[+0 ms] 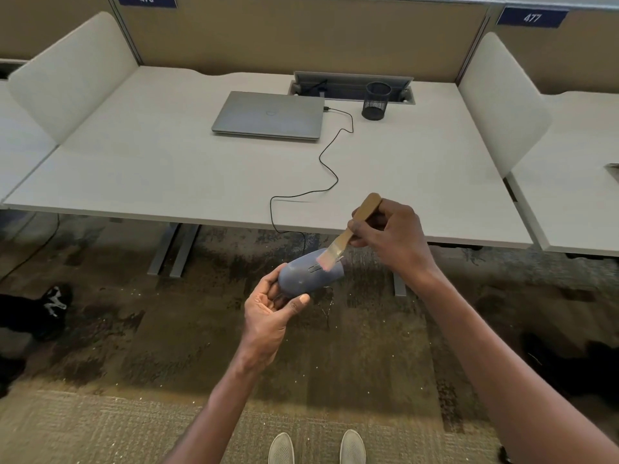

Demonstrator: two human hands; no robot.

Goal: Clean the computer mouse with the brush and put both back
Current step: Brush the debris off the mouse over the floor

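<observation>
Fingers and thumb of the left hand (268, 309) curl round the rear of a blue-grey mouse (310, 272), holding it in the air in front of the desk (167, 169). Just above and right of it, the right hand (392, 236) grips a wooden brush (351, 229) by the handle, with the bristles resting on the mouse's top near the scroll wheel. Beyond both hands, a closed laptop (268, 115) lies on the desk.

Blue-grey mouse (310, 273), tan wooden brush (361, 214) with pinkish bristles, silver laptop (268, 116), black mesh cup (375, 101), white desk (167, 169).
</observation>
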